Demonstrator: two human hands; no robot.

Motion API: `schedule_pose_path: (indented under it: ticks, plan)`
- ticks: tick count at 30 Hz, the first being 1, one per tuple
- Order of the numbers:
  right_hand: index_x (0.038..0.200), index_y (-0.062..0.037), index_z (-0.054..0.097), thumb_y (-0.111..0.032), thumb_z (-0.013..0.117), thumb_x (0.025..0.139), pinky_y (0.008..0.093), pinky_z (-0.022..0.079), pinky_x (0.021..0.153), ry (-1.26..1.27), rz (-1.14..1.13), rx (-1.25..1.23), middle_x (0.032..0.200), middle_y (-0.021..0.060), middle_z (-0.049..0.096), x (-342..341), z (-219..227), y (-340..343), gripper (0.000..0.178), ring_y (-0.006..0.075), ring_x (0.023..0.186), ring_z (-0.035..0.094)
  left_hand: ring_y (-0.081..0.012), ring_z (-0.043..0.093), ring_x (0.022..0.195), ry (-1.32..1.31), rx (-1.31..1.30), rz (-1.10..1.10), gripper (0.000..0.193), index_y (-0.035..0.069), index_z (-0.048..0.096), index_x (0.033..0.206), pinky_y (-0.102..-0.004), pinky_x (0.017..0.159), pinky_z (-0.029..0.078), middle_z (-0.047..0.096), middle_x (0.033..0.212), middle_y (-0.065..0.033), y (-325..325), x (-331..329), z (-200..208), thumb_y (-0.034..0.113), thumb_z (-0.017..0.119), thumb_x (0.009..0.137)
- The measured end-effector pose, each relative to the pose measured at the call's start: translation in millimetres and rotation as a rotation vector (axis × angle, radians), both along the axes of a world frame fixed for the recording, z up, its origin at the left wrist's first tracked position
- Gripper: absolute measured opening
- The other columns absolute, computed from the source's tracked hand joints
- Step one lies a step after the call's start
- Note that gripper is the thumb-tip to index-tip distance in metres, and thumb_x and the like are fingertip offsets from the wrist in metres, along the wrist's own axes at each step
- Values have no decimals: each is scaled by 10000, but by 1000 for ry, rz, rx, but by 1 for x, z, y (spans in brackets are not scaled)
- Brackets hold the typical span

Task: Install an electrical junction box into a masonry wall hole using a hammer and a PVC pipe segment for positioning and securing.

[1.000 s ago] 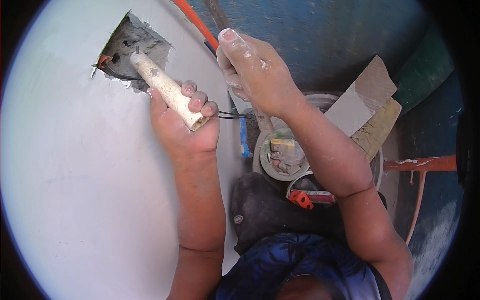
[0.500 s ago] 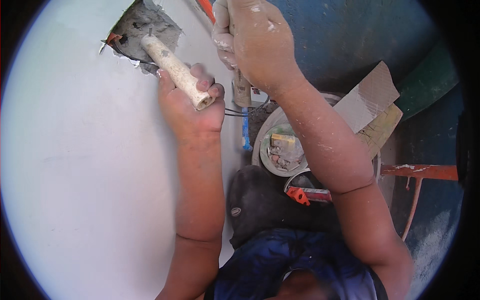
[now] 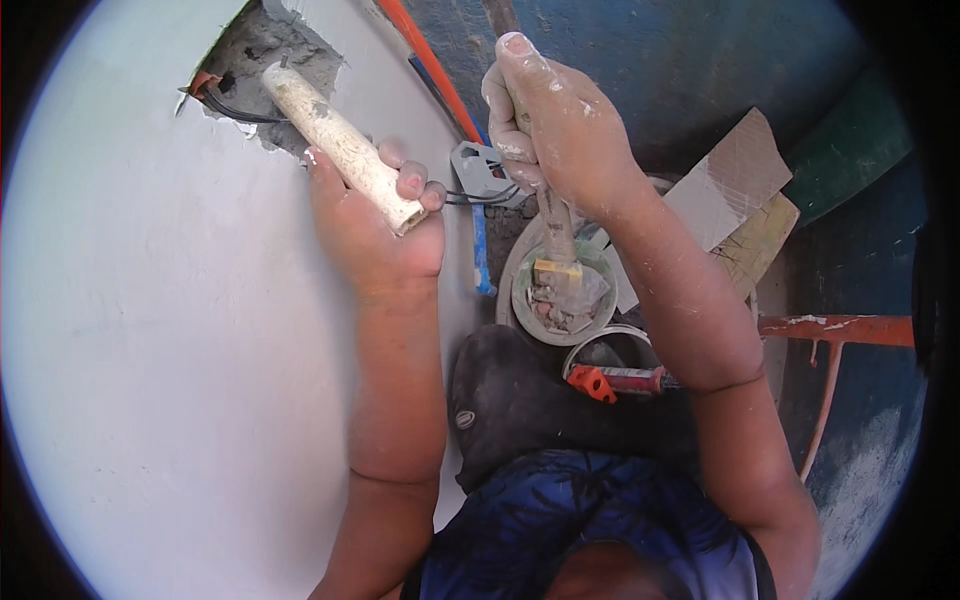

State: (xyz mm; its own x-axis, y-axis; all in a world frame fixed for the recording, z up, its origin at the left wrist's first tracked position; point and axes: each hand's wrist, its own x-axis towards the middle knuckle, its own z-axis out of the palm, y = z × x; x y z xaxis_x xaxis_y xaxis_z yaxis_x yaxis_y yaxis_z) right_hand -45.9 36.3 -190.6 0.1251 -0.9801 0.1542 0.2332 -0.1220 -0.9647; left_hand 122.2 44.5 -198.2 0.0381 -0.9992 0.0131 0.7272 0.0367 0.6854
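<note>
My left hand [image 3: 375, 235] is wrapped round the thick, pale, stained handle of a chisel [image 3: 335, 135]. The short metal tip at its upper end lies over a ragged square hole [image 3: 250, 55] in the white wall, where rough grey cement shows. Dark wires come out of an orange conduit [image 3: 205, 82] at the hole's left side. Raised to the right, my right hand [image 3: 570, 125], dusted white, grips the worn wooden handle of a hammer [image 3: 556, 225]. The upper edge of the picture cuts off its head.
A bucket [image 3: 522, 295] holding rubble and a yellow piece stands below my right hand. Cardboard [image 3: 735, 185] leans behind it. A red-and-orange tube [image 3: 630, 380] lies by my leg. A grey electrical box [image 3: 485, 172] with wires, an orange pipe [image 3: 430, 60] and an orange metal bar [image 3: 840, 330] are nearby.
My right hand has swung right and down with the hammer, away from the chisel, uncovering the grey box. My left hand keeps its grip, shifting slightly left in view.
</note>
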Motion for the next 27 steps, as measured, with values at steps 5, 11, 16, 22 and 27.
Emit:
schedule_pose_path:
  ticks: [5, 11, 16, 22, 27]
  plan:
    - [708, -79, 447, -482, 365, 1000, 246, 277, 426, 82, -36, -101, 548, -14, 359, 14, -12, 1, 504, 83, 450, 322, -149, 499, 564, -18, -22, -6, 368, 102, 478, 1016, -291, 490, 422, 516, 770, -54, 0, 3, -2, 417, 288, 1020]
    - [707, -89, 436, -483, 371, 1001, 240, 271, 438, 6, -22, -149, 556, -21, 353, 23, -4, 2, 495, 70, 467, 309, -181, 514, 579, 46, -20, -35, 379, 102, 456, 1095, -339, 492, 435, 520, 770, -70, 1, 4, 1, 448, 324, 1016]
    - [713, -86, 442, -464, 350, 1014, 234, 268, 442, 62, -61, -243, 557, -25, 352, 26, -8, -4, 491, 66, 470, 302, -175, 511, 572, 36, -13, -23, 385, 94, 450, 1123, -333, 488, 431, 519, 769, -66, 3, 7, -2, 443, 329, 1016]
    - [738, -61, 469, -458, 287, 1030, 223, 283, 432, -89, -124, -414, 553, -19, 367, 35, 8, 0, 526, 59, 470, 317, -156, 513, 535, 66, -5, -4, 420, 59, 503, 1096, -287, 443, 429, 527, 759, -66, 4, 12, -2, 411, 285, 1022]
    - [773, -49, 482, -468, 273, 1030, 220, 291, 432, -132, -78, -393, 551, -5, 374, 42, 9, -2, 535, 61, 469, 320, -160, 511, 519, 133, -48, -106, 447, 55, 514, 1101, -285, 429, 428, 536, 755, -72, 0, 21, -7, 435, 295, 1018]
